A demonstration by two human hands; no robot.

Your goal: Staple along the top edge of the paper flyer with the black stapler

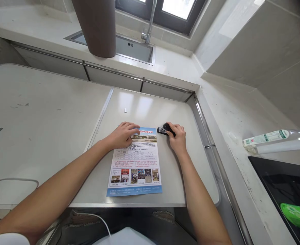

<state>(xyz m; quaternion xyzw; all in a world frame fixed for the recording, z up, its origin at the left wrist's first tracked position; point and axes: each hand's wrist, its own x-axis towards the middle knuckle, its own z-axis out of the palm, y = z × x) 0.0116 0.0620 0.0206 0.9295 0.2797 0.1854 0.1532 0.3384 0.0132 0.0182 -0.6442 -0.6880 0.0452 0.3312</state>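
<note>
A printed flyer [137, 160] with blue top and bottom bands lies on the white table in front of me. My left hand [126, 134] rests on its upper left corner, palm down with the fingers spread a little. Just right of the flyer's upper right corner, my right hand [176, 134] is wrapped round a black stapler [162, 130], whose front end points left toward the paper without touching it. Beyond the flyer, a small staple strip or similar light piece [125, 110] lies on the table.
Past the white table [50, 102] are a counter with a sink [132, 47], a faucet [147, 34] and a brown column [99, 27]. A metal rail runs along the right side. On the right counter lie a plastic bottle [269, 137] and a green packet [296, 215].
</note>
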